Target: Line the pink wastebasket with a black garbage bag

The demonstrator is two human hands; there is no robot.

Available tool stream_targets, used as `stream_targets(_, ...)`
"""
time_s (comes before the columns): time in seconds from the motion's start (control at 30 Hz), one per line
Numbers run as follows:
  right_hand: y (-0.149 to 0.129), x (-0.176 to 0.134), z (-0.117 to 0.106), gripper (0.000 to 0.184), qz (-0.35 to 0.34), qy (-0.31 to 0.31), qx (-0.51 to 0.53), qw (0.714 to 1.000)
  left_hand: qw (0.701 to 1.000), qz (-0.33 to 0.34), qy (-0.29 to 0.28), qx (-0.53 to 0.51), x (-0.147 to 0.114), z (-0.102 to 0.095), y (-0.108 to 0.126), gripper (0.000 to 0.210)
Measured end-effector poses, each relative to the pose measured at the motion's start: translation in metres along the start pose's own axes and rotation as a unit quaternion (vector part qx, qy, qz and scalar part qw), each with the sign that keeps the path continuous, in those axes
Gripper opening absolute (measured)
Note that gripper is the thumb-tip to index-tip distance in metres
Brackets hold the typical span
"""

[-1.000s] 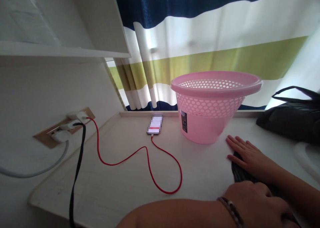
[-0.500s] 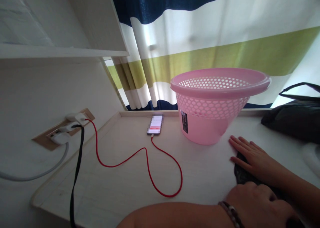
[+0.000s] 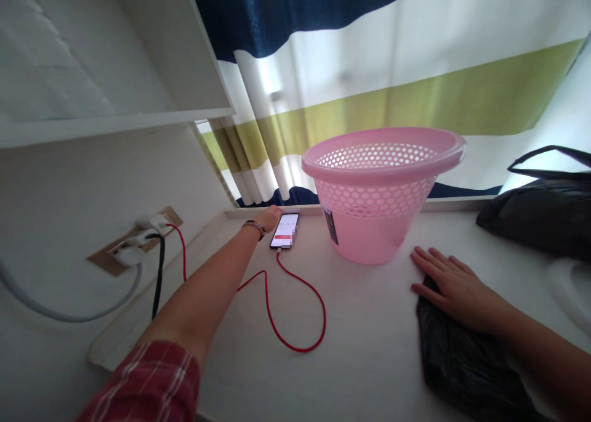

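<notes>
we find two bare hands at the worktop (image 3: 369, 342). the left hand (image 3: 268, 217) is stretched out to the far side, just beside the upper left edge of the phone (image 3: 283, 230); we cannot tell whether it touches the phone, and its fingers are too far turned from us to say how open they are. we note a beaded bracelet (image 3: 255, 226) on that wrist and a red checked sleeve (image 3: 152, 382) further up the arm.

the right hand (image 3: 450, 286) lies palm down and flat, fingers extended and thumb spread apart, pressing on the upper end of a black plastic bag (image 3: 462, 354). we see it gripping nothing. the bag lies flattened on the near right part of the worktop.

the phone lies face up near the back edge, its screen lit and partly blurred. a red cable (image 3: 324, 314) leaves its lower end, loops across the worktop, passes behind the left forearm and reaches the wall socket panel (image 3: 104, 260). we record a pink basket (image 3: 373, 237) standing upright between the phone and the right hand, apart from both. a dark bag (image 3: 540, 215) with a raised handle rests at the far right, before the striped curtain (image 3: 369, 108).
</notes>
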State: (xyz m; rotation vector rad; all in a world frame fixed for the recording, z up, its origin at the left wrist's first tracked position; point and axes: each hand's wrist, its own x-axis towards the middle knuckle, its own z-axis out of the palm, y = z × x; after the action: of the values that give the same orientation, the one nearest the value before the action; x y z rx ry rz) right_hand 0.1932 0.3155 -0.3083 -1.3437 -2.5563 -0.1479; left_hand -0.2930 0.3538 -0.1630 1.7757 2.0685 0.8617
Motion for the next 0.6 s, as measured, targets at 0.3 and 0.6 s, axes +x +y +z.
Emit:
stream_targets(0.3,-0.003,0.003,-0.009,0.076,0.001,-0.01,-0.001,1.0,0.998,-0.004,-0.055,-0.02,0.05,0.036,-0.053,0.014)
stream_targets(0.6,0.001,0.003,0.0,0.079,-0.001,-0.004,-0.001,1.0,0.995,-0.079,-0.023,-0.064,0.039,0.032,-0.11,0.031)
